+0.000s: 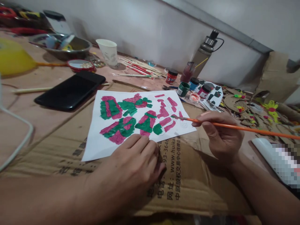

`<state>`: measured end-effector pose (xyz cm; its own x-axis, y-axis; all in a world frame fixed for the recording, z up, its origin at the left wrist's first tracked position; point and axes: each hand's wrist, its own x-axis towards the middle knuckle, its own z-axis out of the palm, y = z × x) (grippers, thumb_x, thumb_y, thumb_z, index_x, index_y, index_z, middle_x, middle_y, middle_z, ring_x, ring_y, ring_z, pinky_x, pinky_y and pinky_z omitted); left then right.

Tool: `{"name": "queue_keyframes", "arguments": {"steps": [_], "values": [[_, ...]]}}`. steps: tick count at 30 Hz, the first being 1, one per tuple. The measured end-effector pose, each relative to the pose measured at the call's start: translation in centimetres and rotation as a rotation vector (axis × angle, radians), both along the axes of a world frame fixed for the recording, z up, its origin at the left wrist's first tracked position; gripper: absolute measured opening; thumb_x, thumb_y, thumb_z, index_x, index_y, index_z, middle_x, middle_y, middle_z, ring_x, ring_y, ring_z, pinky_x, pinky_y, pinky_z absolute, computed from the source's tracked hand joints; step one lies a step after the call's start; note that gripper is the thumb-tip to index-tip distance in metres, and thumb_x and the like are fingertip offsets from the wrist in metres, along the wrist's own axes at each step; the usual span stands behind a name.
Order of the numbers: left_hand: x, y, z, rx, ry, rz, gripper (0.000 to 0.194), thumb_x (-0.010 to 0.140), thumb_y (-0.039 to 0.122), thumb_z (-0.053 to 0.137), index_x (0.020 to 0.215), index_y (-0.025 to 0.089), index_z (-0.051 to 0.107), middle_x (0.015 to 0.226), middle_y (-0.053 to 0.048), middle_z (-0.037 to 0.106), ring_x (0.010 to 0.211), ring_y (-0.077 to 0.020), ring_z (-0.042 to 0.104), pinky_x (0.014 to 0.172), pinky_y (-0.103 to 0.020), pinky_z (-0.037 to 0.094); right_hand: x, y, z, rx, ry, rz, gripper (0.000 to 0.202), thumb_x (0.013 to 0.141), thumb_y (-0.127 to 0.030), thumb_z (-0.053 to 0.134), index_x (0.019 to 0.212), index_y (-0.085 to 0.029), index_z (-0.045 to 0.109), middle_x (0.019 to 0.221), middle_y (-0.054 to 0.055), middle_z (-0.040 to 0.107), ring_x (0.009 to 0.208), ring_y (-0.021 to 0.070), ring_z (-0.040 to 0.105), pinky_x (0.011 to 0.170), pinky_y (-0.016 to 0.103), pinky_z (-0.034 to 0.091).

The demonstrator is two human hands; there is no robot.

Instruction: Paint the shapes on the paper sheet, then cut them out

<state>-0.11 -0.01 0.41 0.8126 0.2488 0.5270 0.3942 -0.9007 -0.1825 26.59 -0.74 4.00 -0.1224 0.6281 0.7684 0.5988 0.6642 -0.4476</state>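
My right hand (222,134) pinches a thin paintbrush (229,126) with an orange handle. Its green-tinged tip is at the right part of a white sheet of paper (93,147), close to pink painted patches (164,111). Painted shapes in pink and green (117,122) cover the middle and left of the sheet, and faint pencil outlines show at its right. My left hand (138,159) rests curled on the sheet's near edge, knuckles up, with nothing seen in it. Under the paper lies a flattened cardboard piece (187,175) with printed characters.
Behind the sheet stand an open green paint jar (183,89), a red paint jar (172,77) and a grey bottle (203,56). A black phone (70,90), a paper cup (107,53) and a metal bowl (82,48) are at left. Cardboard crafts (239,104) lie at right.
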Motion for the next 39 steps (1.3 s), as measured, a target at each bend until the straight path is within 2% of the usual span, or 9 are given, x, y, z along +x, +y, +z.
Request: {"name": "queue_keyframes", "arguments": {"steps": [5, 12, 18, 25, 33, 39], "values": [[-0.2, 0.1, -1.1, -0.037, -0.008, -0.008, 0.015, 0.102, 0.024, 0.071, 0.088, 0.019, 0.077, 0.087, -0.01, 0.07, 0.083, -0.0259, 0.06, 0.077, -0.043, 0.053, -0.1, 0.0, -0.4, -0.035, 0.035, 0.032, 0.01, 0.107, -0.025, 0.073, 0.103, -0.027, 0.082, 0.087, -0.001, 0.083, 0.079, 0.0183, 0.079, 0.075, 0.032, 0.063], [-0.8, 0.0, -2.8, -0.053, -0.109, -0.034, 0.018, 0.105, 0.031, 0.068, 0.098, 0.018, 0.079, 0.095, -0.012, 0.075, 0.084, -0.0254, 0.068, 0.08, -0.042, 0.059, -0.3, -0.2, -0.6, -0.169, 0.023, 0.05, 0.011, 0.109, -0.028, 0.073, 0.101, -0.027, 0.08, 0.089, 0.001, 0.082, 0.081, 0.0196, 0.078, 0.077, 0.033, 0.062], [-0.9, 0.0, -2.5, -0.007, -0.06, -0.033, 0.017, 0.105, 0.031, 0.067, 0.1, 0.018, 0.077, 0.099, -0.013, 0.078, 0.083, -0.0246, 0.07, 0.078, -0.04, 0.061, -0.5, 0.0, -1.1, -0.293, -0.077, 0.178, 0.011, 0.109, -0.026, 0.07, 0.103, -0.026, 0.079, 0.092, 0.003, 0.081, 0.085, 0.0203, 0.077, 0.08, 0.032, 0.063], [-0.9, 0.0, -2.3, -0.029, -0.029, -0.047, 0.017, 0.106, 0.029, 0.066, 0.096, 0.019, 0.076, 0.092, -0.011, 0.075, 0.082, -0.0238, 0.068, 0.08, -0.04, 0.06, -0.4, 0.5, -1.6, -0.311, -0.131, 0.258, 0.012, 0.111, -0.028, 0.067, 0.105, -0.024, 0.077, 0.094, 0.004, 0.082, 0.084, 0.0189, 0.076, 0.079, 0.029, 0.062], [-0.9, 0.0, -2.6, -0.009, -0.03, -0.042, 0.02, 0.107, 0.027, 0.062, 0.096, 0.018, 0.076, 0.092, -0.012, 0.075, 0.085, -0.0253, 0.068, 0.081, -0.041, 0.058, -0.3, 0.4, -1.2, -0.372, -0.171, 0.26, 0.017, 0.111, -0.03, 0.066, 0.099, -0.023, 0.075, 0.086, 0.003, 0.078, 0.077, 0.0195, 0.073, 0.072, 0.031, 0.061], [-1.1, 0.0, -2.9, -0.043, -0.022, -0.059, 0.018, 0.107, 0.029, 0.063, 0.1, 0.019, 0.077, 0.097, -0.013, 0.076, 0.088, -0.0265, 0.068, 0.085, -0.043, 0.058, -0.5, 0.6, -1.0, -0.287, -0.163, 0.187, 0.015, 0.109, -0.03, 0.067, 0.099, -0.025, 0.078, 0.087, 0.004, 0.079, 0.08, 0.0211, 0.075, 0.074, 0.033, 0.061]]}}
